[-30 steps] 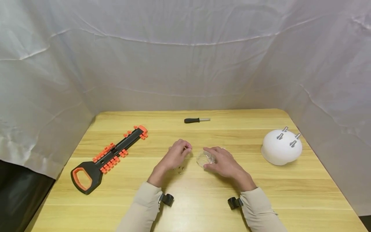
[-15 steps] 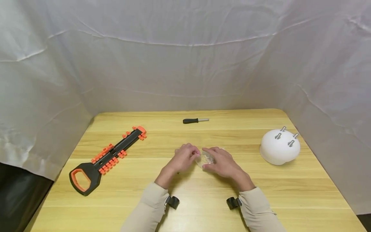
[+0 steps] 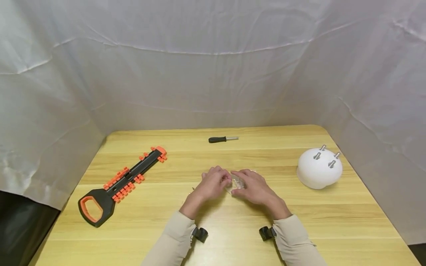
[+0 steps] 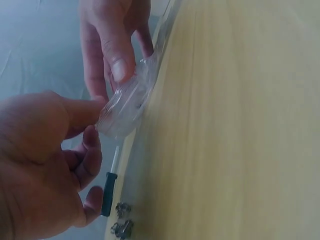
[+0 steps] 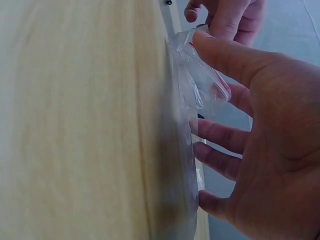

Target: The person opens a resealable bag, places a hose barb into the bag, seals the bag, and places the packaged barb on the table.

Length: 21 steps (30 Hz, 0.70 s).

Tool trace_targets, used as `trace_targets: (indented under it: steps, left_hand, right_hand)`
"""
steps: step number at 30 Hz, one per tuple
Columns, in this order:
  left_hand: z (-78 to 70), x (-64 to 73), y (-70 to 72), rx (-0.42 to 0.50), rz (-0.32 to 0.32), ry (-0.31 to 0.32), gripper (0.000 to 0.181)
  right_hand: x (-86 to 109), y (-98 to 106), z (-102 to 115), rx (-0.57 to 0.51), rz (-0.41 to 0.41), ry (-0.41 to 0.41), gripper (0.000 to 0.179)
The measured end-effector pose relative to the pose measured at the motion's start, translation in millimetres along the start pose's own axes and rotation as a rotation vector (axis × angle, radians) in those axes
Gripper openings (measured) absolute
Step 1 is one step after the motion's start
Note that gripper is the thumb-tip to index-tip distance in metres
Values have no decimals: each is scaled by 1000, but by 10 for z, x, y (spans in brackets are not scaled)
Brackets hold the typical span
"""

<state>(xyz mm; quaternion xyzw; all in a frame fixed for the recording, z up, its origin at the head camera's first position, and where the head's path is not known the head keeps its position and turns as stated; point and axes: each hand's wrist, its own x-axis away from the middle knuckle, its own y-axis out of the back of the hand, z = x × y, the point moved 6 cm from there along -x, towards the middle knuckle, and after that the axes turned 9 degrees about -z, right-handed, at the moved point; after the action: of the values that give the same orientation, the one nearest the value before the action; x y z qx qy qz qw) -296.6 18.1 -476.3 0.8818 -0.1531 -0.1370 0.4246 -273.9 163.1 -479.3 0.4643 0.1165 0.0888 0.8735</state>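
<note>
at the far left of the counter (image 3: 266,155) we saw a black bar (image 3: 136,170) with orange prongs along both sides, lying aslant, its looped handle nearest us. farther right lay a few small metal pieces (image 4: 122,229) — close together in the left wrist view, too tiny in the head view to make out. the left hand (image 3: 213,183) was next along, its fingers drawn narrow, touching the left edge of the clear plastic bag (image 4: 127,102); we could not tell whether they pinched anything. beyond the hands lay a black-handled screwdriver (image 3: 217,140), its shaft pointing right. the bag, with a red line by its seal, was between the two hands. the right hand (image 3: 254,187) held it between thumb and spread fingers. well apart, at the far right, sat a white rounded piece (image 3: 316,173) — four metal pegs (image 3: 332,164) stuck up from it.
</note>
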Motion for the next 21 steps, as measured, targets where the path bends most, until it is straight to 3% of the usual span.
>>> trace_targets:
  steps: [9, 21]
  left_hand:
    - [91, 2, 208, 78, -58, -11, 20]
    - [403, 69, 496, 90, -98, 69, 18]
  right_hand:
    - [-4, -2, 10, 19, 1, 3, 68]
    - [1, -5, 21, 13, -2, 7, 69]
